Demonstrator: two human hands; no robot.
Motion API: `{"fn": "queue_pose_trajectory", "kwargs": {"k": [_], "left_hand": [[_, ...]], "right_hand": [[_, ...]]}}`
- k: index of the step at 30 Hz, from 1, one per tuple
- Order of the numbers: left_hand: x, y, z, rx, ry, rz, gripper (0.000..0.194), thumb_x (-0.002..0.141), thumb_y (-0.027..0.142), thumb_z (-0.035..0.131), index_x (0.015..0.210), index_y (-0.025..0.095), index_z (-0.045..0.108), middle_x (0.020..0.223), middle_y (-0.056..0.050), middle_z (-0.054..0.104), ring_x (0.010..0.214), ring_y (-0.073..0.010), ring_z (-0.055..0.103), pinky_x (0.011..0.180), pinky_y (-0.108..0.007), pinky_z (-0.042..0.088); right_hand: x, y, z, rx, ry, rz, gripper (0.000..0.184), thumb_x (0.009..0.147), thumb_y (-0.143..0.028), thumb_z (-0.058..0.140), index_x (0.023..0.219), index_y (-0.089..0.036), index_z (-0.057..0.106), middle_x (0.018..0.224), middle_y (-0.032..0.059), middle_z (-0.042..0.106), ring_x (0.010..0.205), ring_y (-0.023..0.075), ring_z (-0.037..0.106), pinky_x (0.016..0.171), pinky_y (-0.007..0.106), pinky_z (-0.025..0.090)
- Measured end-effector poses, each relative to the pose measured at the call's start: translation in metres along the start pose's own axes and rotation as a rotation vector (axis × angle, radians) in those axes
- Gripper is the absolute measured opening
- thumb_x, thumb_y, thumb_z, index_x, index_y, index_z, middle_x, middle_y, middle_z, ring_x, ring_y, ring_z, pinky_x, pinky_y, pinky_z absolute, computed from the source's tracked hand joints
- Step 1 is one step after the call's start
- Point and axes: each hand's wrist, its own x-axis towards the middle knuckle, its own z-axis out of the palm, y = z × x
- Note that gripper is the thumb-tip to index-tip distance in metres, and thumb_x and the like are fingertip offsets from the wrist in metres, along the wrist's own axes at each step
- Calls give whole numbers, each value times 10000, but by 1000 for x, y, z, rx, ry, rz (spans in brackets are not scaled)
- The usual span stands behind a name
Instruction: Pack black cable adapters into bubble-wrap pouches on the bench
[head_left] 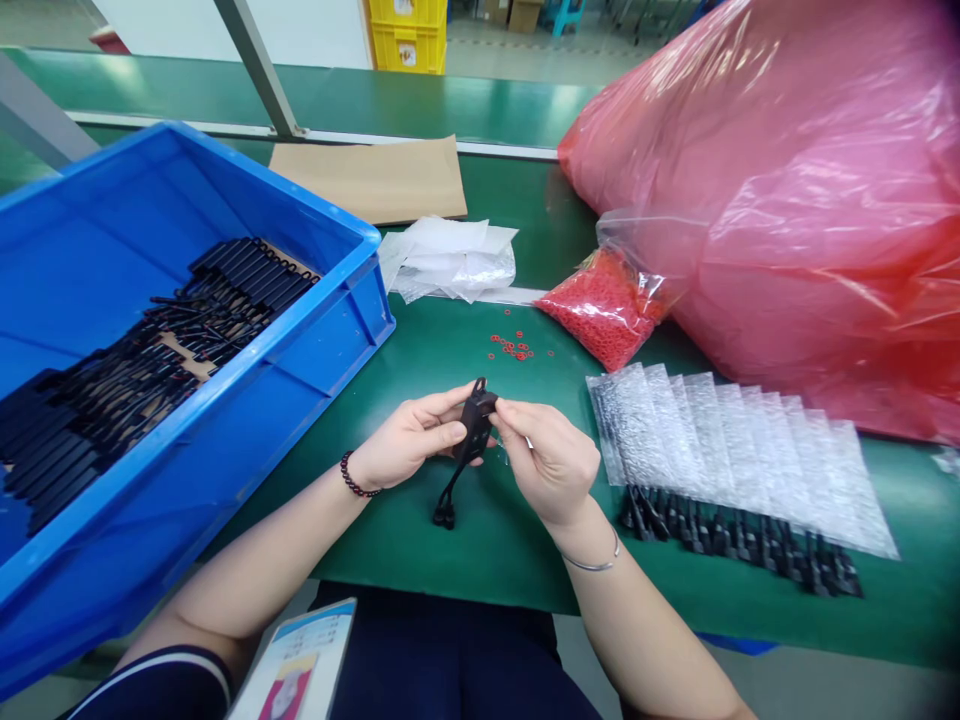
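Note:
My left hand (420, 440) is closed round a small black electronic module (474, 425), thumb on its face. The module is tilted, with a loop at its top end. Its short black cables hang down to plugs just over the green table (360, 545). My right hand (551, 455) pinches the module's upper right edge between thumb and fingertips. A small clear, bluish sliver shows beneath those fingers; what it is, I cannot tell. Beyond my hands lie several loose red rings (517, 350).
At left stands a blue crate (300, 350) holding rows of black modules (247, 280). Bubble-wrapped units (720, 440) overlap at right. Behind are a bag of red rings (607, 310), a large pink bag (825, 220), white pouches (457, 255) and cardboard (375, 180).

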Motion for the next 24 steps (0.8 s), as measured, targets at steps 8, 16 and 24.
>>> {"fn": "queue_pose_trajectory", "kwargs": {"k": [8,16,24], "left_hand": [[2,1,2,-9,-6,0,457,931,183,512,1322,418,488,1274,-58,497,1104,-249,535,885,-434,501],[2,2,0,-23,-26,6,468,925,124,502,1321,374,505,1258,-70,507,1093,-236,539,875,-420,507],[3,3,2,-86,-34,18,477,939,101,463,1344,354,481,1234,-67,516,1071,-189,548,883,-419,504]], "right_hand": [[-1,-2,0,-6,16,-22,376,706,38,659,1026,-144,584,982,36,636,911,112,600,770,276,527],[0,-5,-2,97,-1,126,298,720,-10,674,948,-186,600,985,-32,633,894,106,607,745,271,539],[1,-10,0,-53,37,169,323,748,-100,696,1033,-200,581,954,-61,636,793,69,621,713,207,517]]}}
